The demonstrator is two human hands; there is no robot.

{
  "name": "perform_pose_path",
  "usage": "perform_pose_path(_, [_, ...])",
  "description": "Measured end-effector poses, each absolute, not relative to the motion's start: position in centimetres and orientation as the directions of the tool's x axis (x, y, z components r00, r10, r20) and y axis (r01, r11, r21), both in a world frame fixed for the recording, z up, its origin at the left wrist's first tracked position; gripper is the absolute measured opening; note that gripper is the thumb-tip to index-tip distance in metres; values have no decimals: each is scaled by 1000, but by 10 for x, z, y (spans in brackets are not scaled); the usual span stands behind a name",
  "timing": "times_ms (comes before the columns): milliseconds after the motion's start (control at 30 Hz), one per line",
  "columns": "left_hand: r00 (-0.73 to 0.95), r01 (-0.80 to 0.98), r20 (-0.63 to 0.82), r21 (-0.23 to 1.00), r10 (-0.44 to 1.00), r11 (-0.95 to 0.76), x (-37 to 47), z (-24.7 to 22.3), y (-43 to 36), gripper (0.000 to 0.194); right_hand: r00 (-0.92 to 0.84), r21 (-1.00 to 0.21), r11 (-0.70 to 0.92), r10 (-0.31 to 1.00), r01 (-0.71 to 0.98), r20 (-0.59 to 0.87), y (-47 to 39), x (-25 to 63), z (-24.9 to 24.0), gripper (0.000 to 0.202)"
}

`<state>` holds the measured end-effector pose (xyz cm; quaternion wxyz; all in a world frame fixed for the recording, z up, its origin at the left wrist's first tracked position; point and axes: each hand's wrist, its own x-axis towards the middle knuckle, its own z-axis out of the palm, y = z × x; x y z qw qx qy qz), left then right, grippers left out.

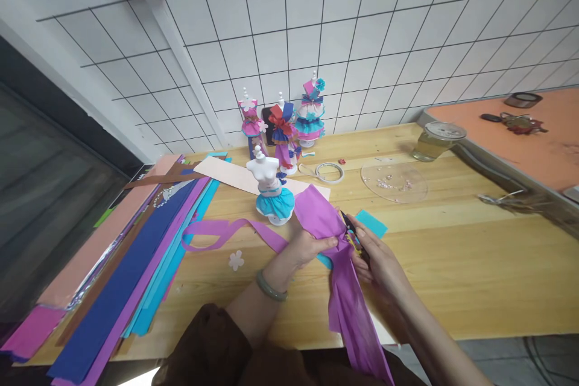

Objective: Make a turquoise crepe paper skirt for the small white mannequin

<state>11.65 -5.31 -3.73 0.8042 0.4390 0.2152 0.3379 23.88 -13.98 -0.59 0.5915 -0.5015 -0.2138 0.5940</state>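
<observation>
My left hand is closed on a strip of purple crepe paper, gathering it at the middle. One end spreads out beyond my fingers, and a long tail hangs over the table's front edge. In my right hand are dark-tipped scissors with yellow on them, held against the gathered paper; their blades are partly hidden. Just left of the paper stands a small white dress-form mannequin in a turquoise ruffled skirt. A turquoise paper piece lies beyond my right hand.
Stacked crepe paper strips cover the table's left side. Several dressed mannequins stand by the wall. A tape roll, a clear dish of beads and a lidded cup sit farther back. A flower cutout lies in front.
</observation>
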Motion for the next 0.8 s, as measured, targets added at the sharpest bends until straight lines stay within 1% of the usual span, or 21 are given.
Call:
perform_pose_path(167, [680, -351, -63, 846, 730, 400, 116, -36, -54, 65, 203, -853, -206, 920, -479, -336, -139, 237, -6, 64])
perform_pose_path(433, [699, -374, -17, 843, 715, 386, 116, -38, -53, 68, 217, -855, -219, 910, -470, -353, -141, 235, 0, 66])
perform_pose_path(567, [712, -362, -20, 846, 702, 391, 116, -40, -52, 69, 221, -852, -209, 911, -481, -348, -142, 235, 0, 68])
perform_pose_path(700, [706, -347, -41, 850, 707, 396, 116, -41, -52, 64, 216, -844, -193, 916, -500, -337, -143, 236, -2, 70])
perform_pose_path(800, [693, -340, -52, 856, 719, 390, 114, -36, -53, 60, 228, -844, -176, 916, -507, -329, -144, 235, -1, 68])
